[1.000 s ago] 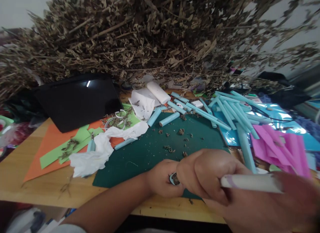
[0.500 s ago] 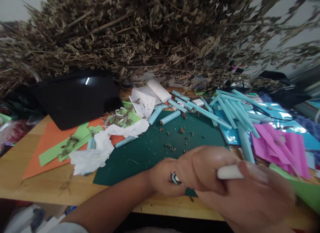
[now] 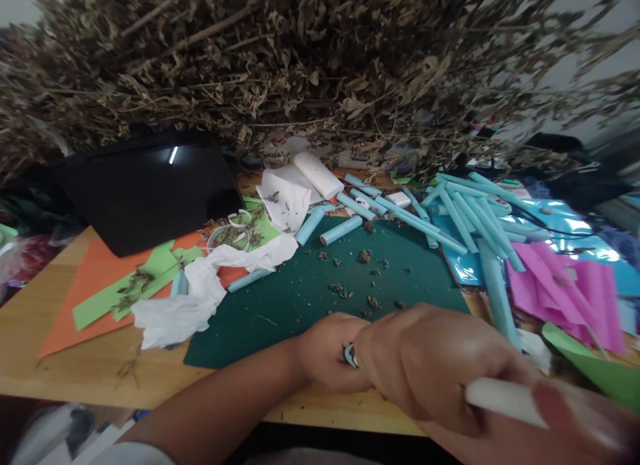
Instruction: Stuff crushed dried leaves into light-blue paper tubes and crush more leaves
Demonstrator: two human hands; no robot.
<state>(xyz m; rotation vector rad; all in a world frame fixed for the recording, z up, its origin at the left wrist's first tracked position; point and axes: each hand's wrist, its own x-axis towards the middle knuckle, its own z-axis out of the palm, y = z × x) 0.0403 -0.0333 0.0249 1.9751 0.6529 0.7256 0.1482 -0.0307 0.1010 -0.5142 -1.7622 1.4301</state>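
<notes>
We see soft, even daylight with faint shadows, a glare streak on the glossy black flat case (image 3: pixel 145 185), sheen on the shiny blue foil sheet (image 3: pixel 560 232), and motion blur over the right hand (image 3: pixel 440 378) near the bowed edges.

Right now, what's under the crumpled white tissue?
The crumpled white tissue lies over orange paper, green paper strips and the green cutting mat's edge. A light blue paper roll pokes out beneath it. Anything else underneath is hidden.
</notes>
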